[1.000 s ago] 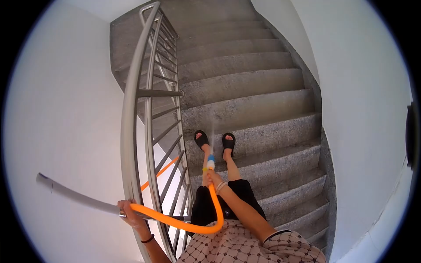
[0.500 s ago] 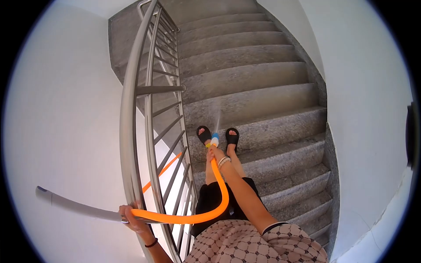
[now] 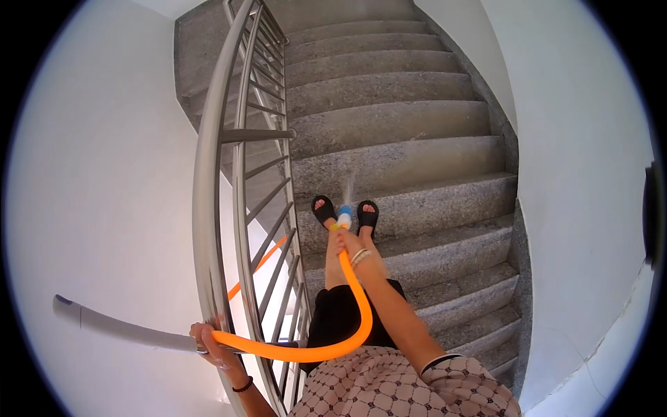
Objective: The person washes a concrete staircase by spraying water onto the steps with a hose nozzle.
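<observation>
An orange hose [image 3: 299, 352] runs in a curve from the railing to a blue and white nozzle [image 3: 345, 215], and water sprays from the nozzle toward the steps. My right hand [image 3: 349, 242] is closed around the hose just behind the nozzle. At the metal handrail [image 3: 208, 208], my left hand [image 3: 210, 342] is wrapped around the hose, beside a long grey pole or tube [image 3: 125, 326] that sticks out to the left. Whether those fingers also grip the pole is unclear.
Grey stone steps [image 3: 396, 121] rise ahead, with a railing on the left and a white wall [image 3: 583, 174] on the right. My feet in black sandals [image 3: 368, 215] stand on a step. More orange hose [image 3: 258, 266] shows behind the railing bars.
My right hand and the nozzle have moved forward and slightly right, and the hose curve has shifted right. My left hand has stayed at the handrail.
</observation>
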Available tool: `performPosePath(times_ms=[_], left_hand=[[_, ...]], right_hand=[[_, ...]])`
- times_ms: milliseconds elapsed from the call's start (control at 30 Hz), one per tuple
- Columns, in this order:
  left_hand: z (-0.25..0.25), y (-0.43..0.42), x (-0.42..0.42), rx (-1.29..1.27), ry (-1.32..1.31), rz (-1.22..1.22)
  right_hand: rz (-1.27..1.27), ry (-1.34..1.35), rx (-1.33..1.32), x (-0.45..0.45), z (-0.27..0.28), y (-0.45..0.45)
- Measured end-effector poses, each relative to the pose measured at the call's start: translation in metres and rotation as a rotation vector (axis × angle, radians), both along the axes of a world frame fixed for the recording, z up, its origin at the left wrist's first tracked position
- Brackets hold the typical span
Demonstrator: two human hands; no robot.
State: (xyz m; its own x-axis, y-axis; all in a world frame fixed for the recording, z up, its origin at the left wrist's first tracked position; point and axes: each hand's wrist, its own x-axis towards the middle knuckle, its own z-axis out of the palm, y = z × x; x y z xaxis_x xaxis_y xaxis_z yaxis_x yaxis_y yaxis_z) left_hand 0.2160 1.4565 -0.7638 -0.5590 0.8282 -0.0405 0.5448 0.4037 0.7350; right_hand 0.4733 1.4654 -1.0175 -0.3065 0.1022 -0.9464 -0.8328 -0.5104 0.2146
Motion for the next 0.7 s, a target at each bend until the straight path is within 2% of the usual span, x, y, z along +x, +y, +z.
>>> performPosePath(times_ms=[67, 100, 233, 300, 333, 367, 433, 567, 633, 700], left_hand=[[0.003, 0.003, 0.005, 0.02, -0.1, 0.047], [0.005, 0.006, 0.007, 0.04, -0.197, 0.091], [-0.001, -0.001, -0.004, 0.01, -0.042, -0.004], [0.0, 0.002, 0.002, 0.056, -0.227, 0.098], [0.003, 0.004, 0.005, 0.054, -0.23, 0.099], [0.004, 0.005, 0.007, 0.054, -0.225, 0.1], [0.005, 0.005, 0.008, 0.055, -0.221, 0.1], [0.002, 0.0, 0.001, 0.035, -0.214, 0.086], [0.001, 0.001, 0.002, 0.033, -0.205, 0.073], [0.002, 0.001, 0.003, 0.032, -0.136, 0.022]], right_hand=[[-0.02, 0.209, -0.008, -0.019, -0.003, 0.001], [-0.022, 0.209, -0.01, -0.025, -0.006, 0.0], [-0.016, 0.141, 0.008, -0.026, -0.014, 0.001], [0.03, -0.123, -0.044, -0.01, -0.005, 0.002], [-0.037, -0.003, -0.042, 0.003, -0.014, -0.004], [-0.038, -0.006, -0.043, 0.013, -0.028, -0.013], [-0.076, -0.226, -0.028, 0.025, -0.046, -0.028], [-0.182, -0.216, -0.063, 0.034, -0.023, -0.03], [-0.032, -0.173, -0.076, 0.013, -0.015, -0.034], [-0.07, -0.002, -0.042, -0.004, 0.028, -0.016]])
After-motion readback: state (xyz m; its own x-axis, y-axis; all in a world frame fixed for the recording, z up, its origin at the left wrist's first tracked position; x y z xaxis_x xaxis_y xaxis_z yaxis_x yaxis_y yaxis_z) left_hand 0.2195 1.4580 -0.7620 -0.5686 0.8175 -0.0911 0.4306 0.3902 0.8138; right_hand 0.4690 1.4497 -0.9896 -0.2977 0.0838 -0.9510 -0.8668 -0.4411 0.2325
